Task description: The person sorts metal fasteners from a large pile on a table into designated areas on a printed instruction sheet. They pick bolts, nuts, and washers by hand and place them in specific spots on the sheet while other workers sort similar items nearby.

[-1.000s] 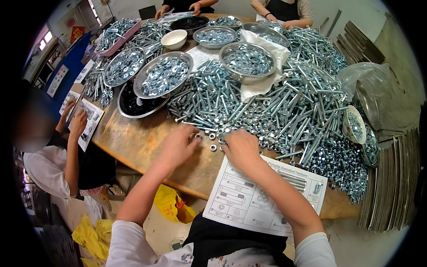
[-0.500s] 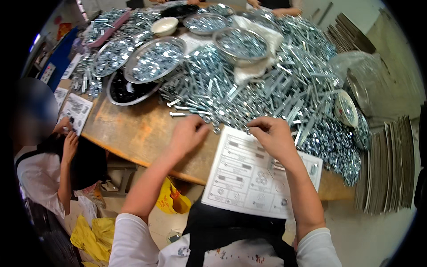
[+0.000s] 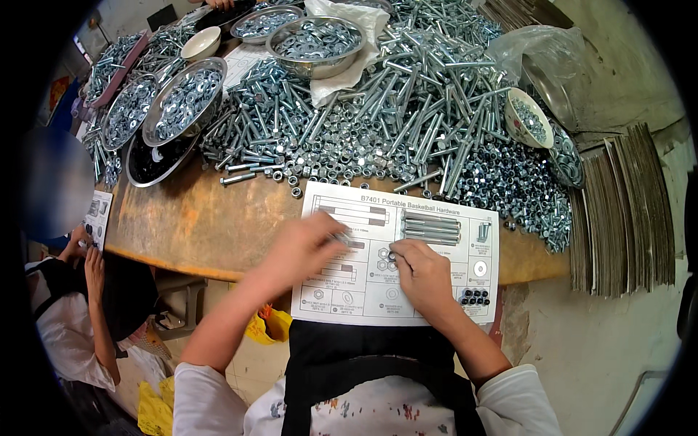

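Observation:
A printed parts sheet (image 3: 436,314) lies at the table's front edge, below both hands. Over its left half, my left hand (image 3: 304,251) is smeared by motion, its fingers drawn together round a small shiny bit I cannot make out. My right hand (image 3: 423,275) rests at the sheet's middle, thumb and forefinger pinching a small nut (image 3: 392,249) beside the printed hexagons. Several long silver bolts (image 3: 430,228) lie side by side on the sheet's upper part. Near the lower right corner sit several small black-topped nuts (image 3: 474,296) in rows.
Heaps of loose bolts (image 3: 407,109), silver nuts (image 3: 342,138) and dark-centred nuts (image 3: 502,182) cover the table beyond. Metal bowls of washers (image 3: 316,43) stand among them, with a small bowl (image 3: 528,120) at right. Stacked cardboard (image 3: 618,218) stands right; a co-worker (image 3: 73,312) sits left.
My right hand has moved down onto the sheet's middle with the nut. My left hand has come right, from bare table to above the sheet. The head view has shifted, showing more of the sheet.

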The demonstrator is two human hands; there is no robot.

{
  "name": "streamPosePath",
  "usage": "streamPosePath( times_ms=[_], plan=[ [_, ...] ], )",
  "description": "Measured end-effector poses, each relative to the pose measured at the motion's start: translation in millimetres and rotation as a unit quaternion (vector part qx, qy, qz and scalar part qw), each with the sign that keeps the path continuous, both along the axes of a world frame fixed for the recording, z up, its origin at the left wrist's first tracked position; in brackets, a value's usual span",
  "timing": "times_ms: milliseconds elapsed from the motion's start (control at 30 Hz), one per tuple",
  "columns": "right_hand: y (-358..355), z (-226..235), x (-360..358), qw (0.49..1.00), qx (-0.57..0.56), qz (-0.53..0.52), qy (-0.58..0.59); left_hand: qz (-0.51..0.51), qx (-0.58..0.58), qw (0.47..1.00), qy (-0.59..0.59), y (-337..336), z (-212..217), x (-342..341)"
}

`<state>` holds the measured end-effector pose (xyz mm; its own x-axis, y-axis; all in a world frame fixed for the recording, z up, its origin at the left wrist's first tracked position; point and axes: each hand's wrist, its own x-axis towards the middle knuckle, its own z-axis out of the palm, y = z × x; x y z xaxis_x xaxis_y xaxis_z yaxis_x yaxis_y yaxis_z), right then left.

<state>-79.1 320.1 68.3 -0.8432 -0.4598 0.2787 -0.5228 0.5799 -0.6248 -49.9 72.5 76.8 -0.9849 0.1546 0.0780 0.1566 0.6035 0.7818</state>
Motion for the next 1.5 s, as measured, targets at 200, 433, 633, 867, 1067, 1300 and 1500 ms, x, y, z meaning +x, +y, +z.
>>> streamPosePath(
  times_ms=[200,433,633,867,1067,1300,1500],
  plan=[
    [7,17,-18,1.0,0.002,-0.008,0.029,-0.068,-0.115,0.987,0.084,70,-19,19],
    [-46,5,-119,0.985,0.123,0.099,0.061,0.034,-0.081,0.99,0.113,50,-6,-12],
    [-99,16,-145,0.944,0.318,0.059,-0.066,0.089,-0.134,0.987,0.006,23,11,-28],
    [-105,19,-143,0.949,0.3,0.028,-0.098,-0.044,-0.134,0.99,-0.006,63,1,21],
    [-53,44,-79,0.968,0.203,0.143,-0.048,0.058,-0.046,0.995,-0.073,51,2,36],
    [-25,30,-29,0.942,0.302,0.148,-0.024,-0.032,-0.041,0.997,-0.06,55,8,20],
    [9,25,-13,0.967,0.216,0.109,-0.077,-0.096,-0.053,0.994,-0.024,65,-3,6]
  ],
)
